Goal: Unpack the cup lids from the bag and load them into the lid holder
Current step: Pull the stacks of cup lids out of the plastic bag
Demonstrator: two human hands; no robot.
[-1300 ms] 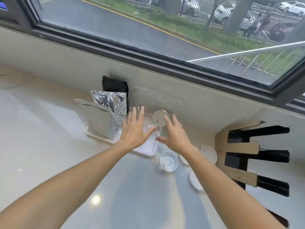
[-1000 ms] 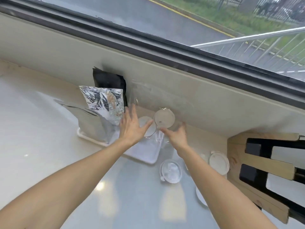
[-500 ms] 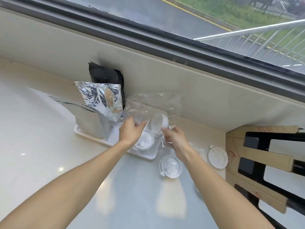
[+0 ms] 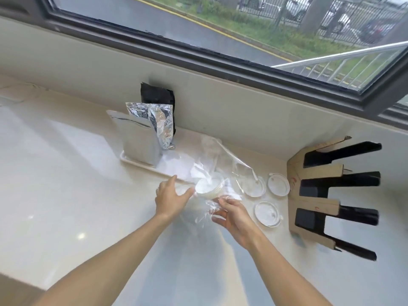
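A clear plastic bag (image 4: pixel 229 168) lies on the counter with a stack of white cup lids (image 4: pixel 208 186) inside it. My left hand (image 4: pixel 170 199) rests against the bag's left side, fingers straight and thumb spread toward the stack. My right hand (image 4: pixel 231 215) grips the crumpled plastic at the bag's near end, just right of the stack. Three loose lids (image 4: pixel 267 214) lie flat on the counter to the right. The lid holder (image 4: pixel 318 195), cardboard with black slots, lies at the far right against the wall.
A white tray (image 4: pixel 132 161) at the back holds a grey pouch (image 4: pixel 139 140), a crumpled foil bag (image 4: pixel 159 122) and a black bag (image 4: pixel 157 98). The wall and window sill run behind. The glossy counter (image 4: pixel 66 195) stretches to the left and toward me.
The bag with the lid stack has come down off the tray toward me onto the counter. My left hand has loosened from a grip to straight fingers; my right keeps hold of the plastic.
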